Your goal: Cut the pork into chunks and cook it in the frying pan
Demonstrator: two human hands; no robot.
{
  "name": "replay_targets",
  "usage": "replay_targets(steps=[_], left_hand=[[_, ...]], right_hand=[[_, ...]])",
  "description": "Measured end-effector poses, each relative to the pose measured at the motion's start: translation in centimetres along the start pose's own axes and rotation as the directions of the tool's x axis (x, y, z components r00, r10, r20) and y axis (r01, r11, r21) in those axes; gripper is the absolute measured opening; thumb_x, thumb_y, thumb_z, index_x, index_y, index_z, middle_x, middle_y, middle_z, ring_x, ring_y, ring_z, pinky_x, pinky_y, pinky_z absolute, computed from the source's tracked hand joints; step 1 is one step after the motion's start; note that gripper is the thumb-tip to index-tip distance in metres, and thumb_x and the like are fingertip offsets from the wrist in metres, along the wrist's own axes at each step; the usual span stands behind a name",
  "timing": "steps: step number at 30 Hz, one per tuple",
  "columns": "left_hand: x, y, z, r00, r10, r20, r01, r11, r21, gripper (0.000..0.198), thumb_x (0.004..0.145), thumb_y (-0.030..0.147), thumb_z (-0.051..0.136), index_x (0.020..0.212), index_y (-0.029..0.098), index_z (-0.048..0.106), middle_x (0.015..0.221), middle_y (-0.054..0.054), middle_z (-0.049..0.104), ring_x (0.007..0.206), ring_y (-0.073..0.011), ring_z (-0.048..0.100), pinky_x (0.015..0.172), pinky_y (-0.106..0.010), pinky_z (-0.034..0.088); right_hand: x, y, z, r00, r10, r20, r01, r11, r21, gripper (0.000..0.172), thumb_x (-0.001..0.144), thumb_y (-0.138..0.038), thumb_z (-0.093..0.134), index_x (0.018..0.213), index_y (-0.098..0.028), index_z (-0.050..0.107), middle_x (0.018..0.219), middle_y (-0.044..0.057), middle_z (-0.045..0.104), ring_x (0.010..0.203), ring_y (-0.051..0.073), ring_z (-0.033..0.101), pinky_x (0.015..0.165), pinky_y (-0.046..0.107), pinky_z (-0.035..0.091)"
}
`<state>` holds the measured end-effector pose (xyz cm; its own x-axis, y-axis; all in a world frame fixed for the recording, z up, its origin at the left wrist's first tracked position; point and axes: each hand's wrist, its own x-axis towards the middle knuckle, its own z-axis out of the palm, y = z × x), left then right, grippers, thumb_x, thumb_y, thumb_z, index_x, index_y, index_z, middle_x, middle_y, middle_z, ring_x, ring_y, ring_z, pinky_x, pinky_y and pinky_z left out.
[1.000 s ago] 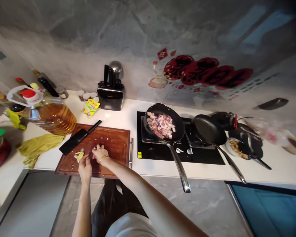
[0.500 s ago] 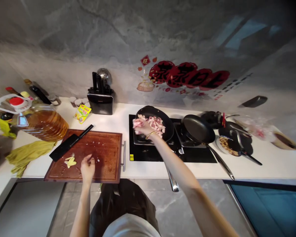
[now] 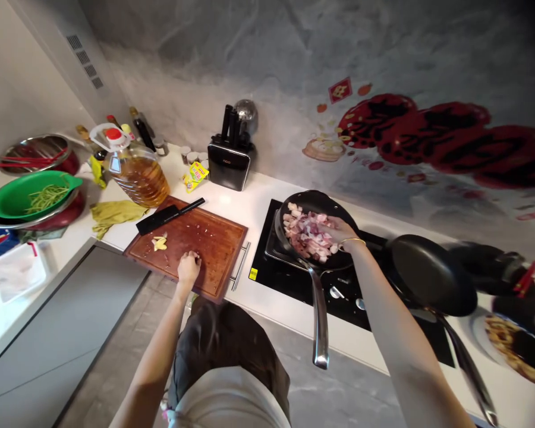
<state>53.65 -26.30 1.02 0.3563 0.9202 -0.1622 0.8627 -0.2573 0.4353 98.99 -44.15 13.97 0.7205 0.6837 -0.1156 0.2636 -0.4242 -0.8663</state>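
My right hand (image 3: 336,230) is inside a black frying pan (image 3: 339,205), its fingers among chopped raw meat (image 3: 310,238). The fingertips blend into the pink pieces, so their grip is unclear. The pan sits on the left burner, its long metal handle pointing towards me. Above the front part of a wooden cutting board (image 3: 216,238), my left hand (image 3: 189,267) is loosely curled, with nothing visible in it. Sliced pale yellow pieces (image 3: 159,242) lie on the board left of that hand. A black cleaver (image 3: 160,220) rests across the board's back left corner.
A second black pan (image 3: 428,273) occupies the right burner. Behind the board stand a knife block (image 3: 229,165), a yellow seasoning packet (image 3: 196,175) and a large oil jug (image 3: 138,178). Yellow-green gloves (image 3: 116,215) lie beside the board. A green colander (image 3: 18,196) stands far left.
The view has turned left, bringing the colander in. My right hand has moved from the pan's left side to its right side, down into the meat. My left hand stays over the board.
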Motion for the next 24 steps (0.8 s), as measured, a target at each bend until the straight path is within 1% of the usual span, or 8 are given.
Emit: replay_targets(steps=[4, 7, 9, 12, 15, 17, 20, 24], left_hand=[[0.1, 0.7, -0.8, 1.000, -0.026, 0.003, 0.026, 1.000, 0.007, 0.019, 0.082, 0.013, 0.046, 0.088, 0.013, 0.064, 0.090, -0.014, 0.065, 0.087, -0.0231, 0.063, 0.079, -0.031, 0.045], [-0.1, 4.6, -2.7, 0.998, 0.062, -0.021, -0.064, 0.995, -0.079, 0.018, 0.083, 0.015, 0.047, 0.086, 0.016, 0.065, 0.089, -0.011, 0.066, 0.086, -0.0215, 0.062, 0.081, -0.030, 0.045], [-0.5, 10.1, -4.3, 0.957, 0.240, -0.164, -0.276, 0.925, -0.259, 0.019, 0.087, 0.021, 0.046, 0.090, 0.017, 0.065, 0.092, -0.009, 0.066, 0.090, -0.0204, 0.061, 0.085, -0.030, 0.044], [-1.5, 20.8, -5.8, 0.814, 0.472, -0.339, -0.578, 0.712, -0.398, 0.024, 0.089, 0.029, 0.046, 0.095, 0.017, 0.065, 0.096, -0.009, 0.066, 0.097, -0.0209, 0.057, 0.092, -0.032, 0.042], [-2.3, 30.1, -5.1, 0.680, 0.681, -0.272, -0.726, 0.575, -0.378, 0.026, 0.089, 0.028, 0.045, 0.096, 0.016, 0.067, 0.107, -0.012, 0.065, 0.113, -0.0245, 0.049, 0.104, -0.041, 0.033], [-2.4, 33.5, -3.9, 0.661, 0.745, -0.090, -0.730, 0.611, -0.306, 0.020, 0.083, 0.023, 0.054, 0.089, 0.014, 0.070, 0.119, -0.016, 0.060, 0.127, -0.0308, 0.038, 0.111, -0.052, 0.018], [-2.3, 34.3, -2.9, 0.640, 0.768, 0.007, -0.739, 0.619, -0.267, 0.023, 0.079, 0.019, 0.057, 0.097, 0.016, 0.071, 0.135, -0.014, 0.051, 0.138, -0.0328, 0.022, 0.112, -0.058, 0.005], [-1.8, 31.4, -4.9, 0.672, 0.717, -0.183, -0.695, 0.526, -0.491, 0.029, 0.083, 0.021, 0.053, 0.107, 0.021, 0.069, 0.133, -0.009, 0.055, 0.136, -0.0275, 0.029, 0.112, -0.052, 0.017]], right_hand=[[-3.2, -0.9, -1.6, 0.994, 0.033, -0.105, -0.027, 0.998, 0.058, 0.036, 0.063, -0.034, 0.079, 0.094, -0.020, 0.067, 0.097, 0.012, 0.070, 0.098, 0.028, 0.065, 0.093, 0.046, 0.045], [-6.9, -2.1, -2.7, 0.993, -0.079, -0.089, 0.085, 0.994, 0.064, 0.044, 0.067, -0.040, 0.076, 0.105, -0.020, 0.066, 0.112, 0.011, 0.068, 0.109, 0.025, 0.061, 0.101, 0.044, 0.041], [-9.5, -2.9, -3.2, 0.981, -0.145, -0.127, 0.155, 0.985, 0.076, 0.046, 0.067, -0.043, 0.076, 0.106, -0.021, 0.065, 0.116, 0.009, 0.066, 0.112, 0.024, 0.059, 0.105, 0.046, 0.039], [-12.7, -4.1, -3.2, 0.960, -0.195, -0.202, 0.219, 0.970, 0.104, 0.044, 0.070, -0.043, 0.074, 0.108, -0.022, 0.064, 0.117, 0.007, 0.066, 0.113, 0.023, 0.059, 0.104, 0.046, 0.041], [-14.9, -4.9, -3.0, 0.950, -0.209, -0.230, 0.241, 0.963, 0.119, 0.043, 0.072, -0.043, 0.073, 0.109, -0.022, 0.064, 0.116, 0.007, 0.065, 0.112, 0.022, 0.059, 0.102, 0.045, 0.043], [-16.1, -5.3, -3.0, 0.955, -0.201, -0.220, 0.233, 0.964, 0.131, 0.044, 0.072, -0.043, 0.073, 0.109, -0.022, 0.064, 0.117, 0.007, 0.065, 0.112, 0.022, 0.058, 0.102, 0.044, 0.044], [-18.1, -5.5, -3.3, 0.971, -0.152, -0.184, 0.181, 0.971, 0.154, 0.043, 0.074, -0.041, 0.072, 0.112, -0.024, 0.063, 0.123, 0.007, 0.062, 0.117, 0.022, 0.056, 0.103, 0.043, 0.043], [-21.6, -6.3, -2.9, 0.980, -0.120, -0.159, 0.155, 0.961, 0.230, 0.039, 0.077, -0.037, 0.069, 0.114, -0.026, 0.063, 0.127, 0.007, 0.061, 0.123, 0.024, 0.052, 0.106, 0.046, 0.040]])
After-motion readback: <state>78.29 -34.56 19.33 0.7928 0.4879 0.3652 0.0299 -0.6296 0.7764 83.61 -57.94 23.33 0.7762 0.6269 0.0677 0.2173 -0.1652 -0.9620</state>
